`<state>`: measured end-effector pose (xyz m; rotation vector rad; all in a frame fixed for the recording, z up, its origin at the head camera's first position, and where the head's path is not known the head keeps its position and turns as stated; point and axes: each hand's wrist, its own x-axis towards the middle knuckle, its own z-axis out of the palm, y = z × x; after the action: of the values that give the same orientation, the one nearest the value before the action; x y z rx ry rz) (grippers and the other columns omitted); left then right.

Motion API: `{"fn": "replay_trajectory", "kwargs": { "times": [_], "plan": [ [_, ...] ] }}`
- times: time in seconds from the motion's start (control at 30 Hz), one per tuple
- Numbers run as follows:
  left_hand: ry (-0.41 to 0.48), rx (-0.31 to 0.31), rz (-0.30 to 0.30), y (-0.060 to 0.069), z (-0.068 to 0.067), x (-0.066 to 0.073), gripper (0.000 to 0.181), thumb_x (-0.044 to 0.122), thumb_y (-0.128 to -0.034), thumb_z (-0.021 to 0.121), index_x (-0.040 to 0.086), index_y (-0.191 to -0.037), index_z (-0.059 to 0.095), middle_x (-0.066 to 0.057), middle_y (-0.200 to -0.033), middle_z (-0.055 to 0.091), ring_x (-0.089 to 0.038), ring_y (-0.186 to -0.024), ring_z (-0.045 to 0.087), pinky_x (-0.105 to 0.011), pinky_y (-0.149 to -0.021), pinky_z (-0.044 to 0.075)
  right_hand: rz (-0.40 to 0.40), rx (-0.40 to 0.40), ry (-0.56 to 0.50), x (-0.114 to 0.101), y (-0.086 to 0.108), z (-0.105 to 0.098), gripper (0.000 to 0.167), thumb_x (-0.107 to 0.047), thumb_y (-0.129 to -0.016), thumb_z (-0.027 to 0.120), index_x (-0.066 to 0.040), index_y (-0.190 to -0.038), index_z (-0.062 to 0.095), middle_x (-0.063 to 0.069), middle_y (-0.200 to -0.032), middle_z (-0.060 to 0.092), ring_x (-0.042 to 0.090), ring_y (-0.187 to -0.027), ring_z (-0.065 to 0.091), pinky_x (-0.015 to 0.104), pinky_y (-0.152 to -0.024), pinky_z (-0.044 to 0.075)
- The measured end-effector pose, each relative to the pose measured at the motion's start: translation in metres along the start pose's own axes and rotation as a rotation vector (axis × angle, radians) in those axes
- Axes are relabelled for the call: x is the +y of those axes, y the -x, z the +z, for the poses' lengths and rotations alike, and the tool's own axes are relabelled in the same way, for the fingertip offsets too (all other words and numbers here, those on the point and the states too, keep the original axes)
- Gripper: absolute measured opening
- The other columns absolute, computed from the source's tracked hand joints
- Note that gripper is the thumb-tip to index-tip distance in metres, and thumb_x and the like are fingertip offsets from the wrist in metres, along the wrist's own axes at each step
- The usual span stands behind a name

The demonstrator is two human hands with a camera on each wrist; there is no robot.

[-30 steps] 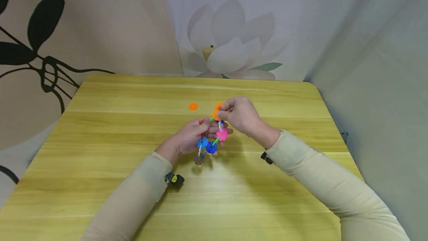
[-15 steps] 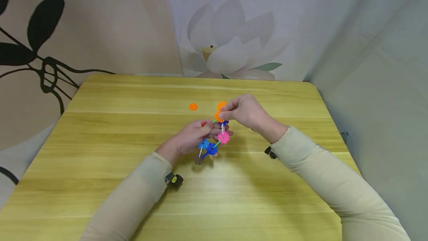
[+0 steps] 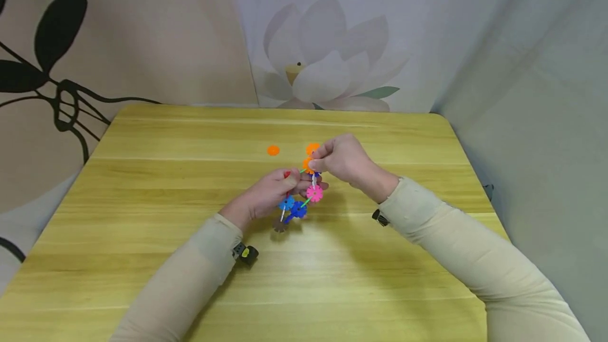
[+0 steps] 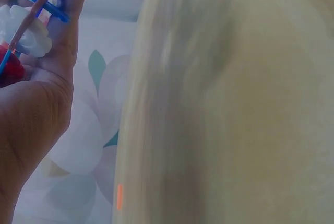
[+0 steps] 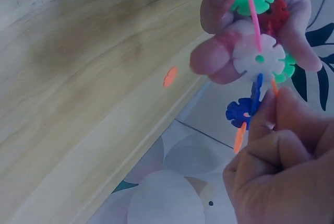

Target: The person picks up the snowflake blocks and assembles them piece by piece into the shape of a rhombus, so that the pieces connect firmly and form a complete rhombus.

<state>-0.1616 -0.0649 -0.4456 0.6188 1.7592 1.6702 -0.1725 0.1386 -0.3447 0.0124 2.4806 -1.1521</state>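
Linked, notched plastic snowflake discs form a multicoloured chain, with a pink disc [image 3: 314, 193] and a blue disc [image 3: 298, 209] among them. My left hand [image 3: 272, 190] holds this chain, its thumb over a red disc [image 3: 287, 174]. From the right, my right hand [image 3: 345, 160] pinches an orange disc [image 3: 307, 165] at the chain's far end. Another orange disc [image 3: 313, 149] sits just above that one. Seen from the right wrist, a white disc [image 5: 253, 59] and a dark blue disc [image 5: 239, 112] are close to the pinching fingertips, which partly hide the orange disc.
A loose orange disc [image 3: 273, 150] lies on the wooden table [image 3: 199, 141], beyond the left hand. Behind the table hangs a pale cloth [image 3: 190, 41] printed with a flower and dark leaves. Each wrist wears a dark strap.
My right hand shifts slightly right, then back left, still pinching the orange disc, and the chain sways with it. The left hand stays nearly in place.
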Motion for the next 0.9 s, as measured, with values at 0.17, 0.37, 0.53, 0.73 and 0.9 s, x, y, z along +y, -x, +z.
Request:
{"fn": "replay_trajectory", "kwargs": {
  "times": [0.17, 0.37, 0.53, 0.73, 0.9],
  "plan": [
    [0.11, -0.017, -0.027, -0.001, 0.0, 0.004, 0.08, 0.064, -0.1088, 0.03, 0.001, -0.147, 0.063, -0.01, -0.152, 0.064, -0.034, -0.131, 0.065, -0.046, -0.109, 0.059, -0.054, -0.03, 0.076, -0.005, 0.004, -0.008, 0.016, -0.023, -0.101, 0.076, -0.009, -0.109, 0.077, 0.008, -0.113, 0.078, 0.024, -0.097, 0.068, 0.032, -0.071, 0.051],
    [0.361, -0.04, -0.128, -0.001, 0.0, 0.007, 0.1, 0.08, -0.094, 0.044, -0.004, -0.147, 0.056, -0.009, -0.142, 0.072, -0.033, -0.116, 0.073, -0.058, -0.091, 0.066, -0.048, -0.068, 0.001, -0.004, 0.005, -0.016, 0.028, -0.022, -0.103, 0.073, -0.009, -0.128, 0.075, 0.009, -0.12, 0.079, 0.025, -0.116, 0.072, 0.039, -0.095, 0.056],
    [0.404, -0.042, -0.154, -0.002, 0.001, 0.008, 0.1, 0.081, -0.0945, 0.04, -0.004, -0.144, 0.053, -0.008, -0.135, 0.076, -0.031, -0.107, 0.075, -0.047, -0.081, 0.068, -0.018, -0.056, 0.004, -0.004, 0.006, -0.017, 0.026, -0.024, -0.102, 0.075, -0.012, -0.125, 0.077, 0.007, -0.117, 0.08, 0.023, -0.112, 0.071, 0.037, -0.086, 0.053],
    [0.43, -0.092, -0.118, -0.002, 0.003, 0.009, 0.107, 0.081, -0.0954, 0.037, -0.009, -0.153, 0.047, -0.001, -0.136, 0.076, -0.025, -0.106, 0.074, -0.048, -0.081, 0.068, 0.004, -0.071, -0.051, -0.004, 0.006, -0.016, 0.025, -0.023, -0.102, 0.075, -0.01, -0.124, 0.077, 0.008, -0.12, 0.079, 0.027, -0.128, 0.067, 0.048, -0.112, 0.052],
    [0.436, -0.076, -0.101, 0.002, 0.003, 0.009, 0.103, 0.078, -0.096, 0.042, -0.009, -0.151, 0.05, 0.0, -0.13, 0.077, -0.026, -0.109, 0.073, -0.05, -0.082, 0.069, 0.02, -0.078, -0.1, -0.003, 0.006, -0.014, 0.024, -0.02, -0.102, 0.075, -0.007, -0.123, 0.077, 0.01, -0.122, 0.078, 0.029, -0.136, 0.061, 0.055, -0.125, 0.042]
  ]
}}
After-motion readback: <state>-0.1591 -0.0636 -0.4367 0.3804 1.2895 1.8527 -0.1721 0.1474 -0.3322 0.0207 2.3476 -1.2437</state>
